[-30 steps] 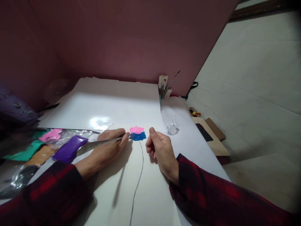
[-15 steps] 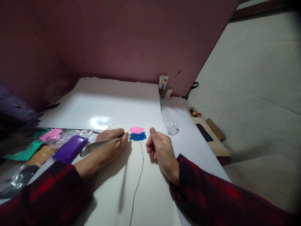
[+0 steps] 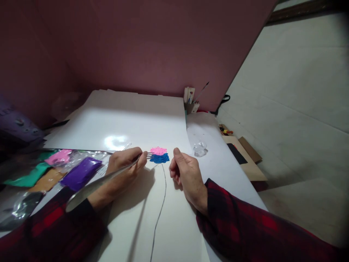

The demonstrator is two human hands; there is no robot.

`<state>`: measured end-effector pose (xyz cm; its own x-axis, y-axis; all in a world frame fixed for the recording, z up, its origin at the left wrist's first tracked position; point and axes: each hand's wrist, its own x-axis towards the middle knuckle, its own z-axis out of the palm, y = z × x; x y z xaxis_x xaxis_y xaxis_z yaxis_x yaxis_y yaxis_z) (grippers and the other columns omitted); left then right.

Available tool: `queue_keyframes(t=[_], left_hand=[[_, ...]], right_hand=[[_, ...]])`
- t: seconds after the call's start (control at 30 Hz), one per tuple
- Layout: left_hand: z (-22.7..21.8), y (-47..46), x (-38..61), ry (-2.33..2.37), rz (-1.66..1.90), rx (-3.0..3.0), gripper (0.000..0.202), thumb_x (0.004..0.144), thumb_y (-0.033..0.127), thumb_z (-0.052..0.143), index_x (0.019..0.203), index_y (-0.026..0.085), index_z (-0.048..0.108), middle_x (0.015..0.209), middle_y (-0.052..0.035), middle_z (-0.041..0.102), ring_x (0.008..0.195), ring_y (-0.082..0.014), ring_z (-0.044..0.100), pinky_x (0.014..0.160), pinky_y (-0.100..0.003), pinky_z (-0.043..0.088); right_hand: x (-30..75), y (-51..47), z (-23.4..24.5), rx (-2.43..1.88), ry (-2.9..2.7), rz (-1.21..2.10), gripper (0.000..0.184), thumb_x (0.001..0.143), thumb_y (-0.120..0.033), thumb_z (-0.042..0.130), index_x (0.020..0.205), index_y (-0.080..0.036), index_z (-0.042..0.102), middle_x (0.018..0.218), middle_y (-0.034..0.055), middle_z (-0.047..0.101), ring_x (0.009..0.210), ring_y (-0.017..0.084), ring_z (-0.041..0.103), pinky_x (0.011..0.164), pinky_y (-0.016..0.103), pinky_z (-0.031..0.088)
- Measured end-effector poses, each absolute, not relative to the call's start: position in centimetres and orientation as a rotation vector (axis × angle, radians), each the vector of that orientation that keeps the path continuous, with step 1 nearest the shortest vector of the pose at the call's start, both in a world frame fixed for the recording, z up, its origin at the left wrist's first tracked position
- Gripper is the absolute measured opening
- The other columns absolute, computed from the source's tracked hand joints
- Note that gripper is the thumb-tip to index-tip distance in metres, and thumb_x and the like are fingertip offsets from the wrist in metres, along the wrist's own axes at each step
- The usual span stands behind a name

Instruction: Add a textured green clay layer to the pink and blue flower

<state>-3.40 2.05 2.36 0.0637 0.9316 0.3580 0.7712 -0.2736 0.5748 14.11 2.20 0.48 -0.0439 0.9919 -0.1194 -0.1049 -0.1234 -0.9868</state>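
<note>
My left hand (image 3: 127,167) is closed round a metal fork (image 3: 95,181), its handle slanting back over my wrist. The tines are at the left edge of a patch of textured blue clay (image 3: 160,158); whether they touch it I cannot tell. Directly above the blue lies a rough pink clay patch (image 3: 158,150). Both patches are on a sheet of white paper (image 3: 180,225), with a drawn dark line (image 3: 161,209) running down from the blue. On the right side of the sheet my right hand (image 3: 187,171) rests in a loose fist, thumb up, apart from the clay; no object shows in it.
Packets of purple clay (image 3: 81,174) and green clay (image 3: 28,175) lie left of the sheet. Behind it is a stack of large white sheets (image 3: 136,118). A crumpled clear plastic piece (image 3: 200,149) and a pen holder (image 3: 192,107) are to the right.
The fork's handle end has swung down and towards me, and its tines have tilted up slightly at the clay's left edge. My left hand has shifted slightly; the right has stayed put.
</note>
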Motion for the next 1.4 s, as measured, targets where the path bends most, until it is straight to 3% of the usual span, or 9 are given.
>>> queue_keyframes(t=[0.27, 0.7, 1.1, 1.4], left_hand=[[0.9, 2.7, -3.4, 1.798, 0.769, 2.275, 0.036, 0.088, 0.029, 0.044, 0.055, 0.019, 0.037, 0.051, 0.0039, 0.036, 0.050, -0.0099, 0.030, 0.053, -0.028, 0.024], [0.2, 3.2, -3.7, 1.795, 0.718, 2.318, 0.034, 0.089, 0.030, 0.043, 0.056, 0.019, 0.040, 0.052, 0.0034, 0.037, 0.050, -0.0105, 0.031, 0.053, -0.028, 0.024], [0.1, 3.0, -4.2, 1.780, 0.786, 2.366, 0.033, 0.088, 0.028, 0.044, 0.056, 0.019, 0.042, 0.051, 0.0041, 0.040, 0.048, -0.0096, 0.032, 0.051, -0.027, 0.024], [1.3, 2.3, -4.0, 1.771, 0.972, 2.297, 0.034, 0.088, 0.025, 0.044, 0.056, 0.020, 0.034, 0.053, 0.0050, 0.031, 0.050, -0.0099, 0.028, 0.052, -0.028, 0.025]], right_hand=[[14.1, 2.2, 0.6, -1.194, -1.109, 1.374, 0.050, 0.087, -0.057, 0.048, 0.056, -0.018, 0.048, 0.043, -0.0052, 0.045, 0.031, 0.003, 0.030, 0.026, 0.015, 0.020], [14.1, 2.2, 0.6, -1.202, -1.107, 1.368, 0.050, 0.087, -0.057, 0.048, 0.056, -0.017, 0.047, 0.043, -0.0053, 0.045, 0.030, 0.003, 0.031, 0.027, 0.015, 0.020], [14.1, 2.2, 0.6, -1.204, -1.094, 1.377, 0.050, 0.087, -0.055, 0.049, 0.055, -0.018, 0.047, 0.043, -0.0052, 0.045, 0.030, 0.004, 0.031, 0.026, 0.015, 0.020], [14.2, 2.1, 0.6, -1.194, -1.114, 1.380, 0.050, 0.088, -0.057, 0.047, 0.057, -0.018, 0.048, 0.044, -0.0051, 0.046, 0.032, 0.003, 0.032, 0.028, 0.015, 0.021]])
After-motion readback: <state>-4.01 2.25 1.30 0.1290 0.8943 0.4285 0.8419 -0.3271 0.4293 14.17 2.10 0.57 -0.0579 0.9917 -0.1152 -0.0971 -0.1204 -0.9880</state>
